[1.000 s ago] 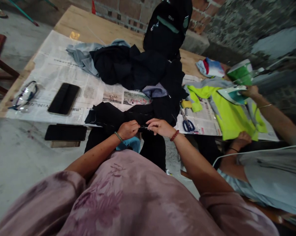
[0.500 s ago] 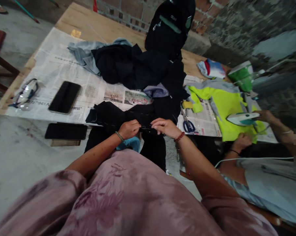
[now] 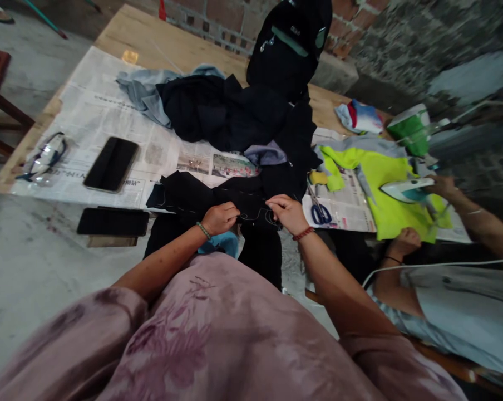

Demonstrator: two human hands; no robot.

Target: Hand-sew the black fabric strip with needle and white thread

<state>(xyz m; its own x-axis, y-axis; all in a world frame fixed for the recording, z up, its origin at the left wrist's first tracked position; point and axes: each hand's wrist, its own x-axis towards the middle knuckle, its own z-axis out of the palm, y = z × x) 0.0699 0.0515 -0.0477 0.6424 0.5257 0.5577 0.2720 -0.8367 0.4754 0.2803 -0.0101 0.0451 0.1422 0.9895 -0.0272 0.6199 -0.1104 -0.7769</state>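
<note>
Black cloth (image 3: 188,192), white-stitched, at the near edge of the worktop (image 3: 122,28). Left hand (image 3: 221,218): pinched on the cloth's edge. Right hand (image 3: 289,213): apart from the left, fingers bent beside loose white thread (image 3: 257,216); grip unclear. Rightward: blue-handled scissors (image 3: 319,213) on newspaper (image 3: 88,94). Beyond: heaped dark clothing (image 3: 222,114), black backpack (image 3: 280,64).
</note>
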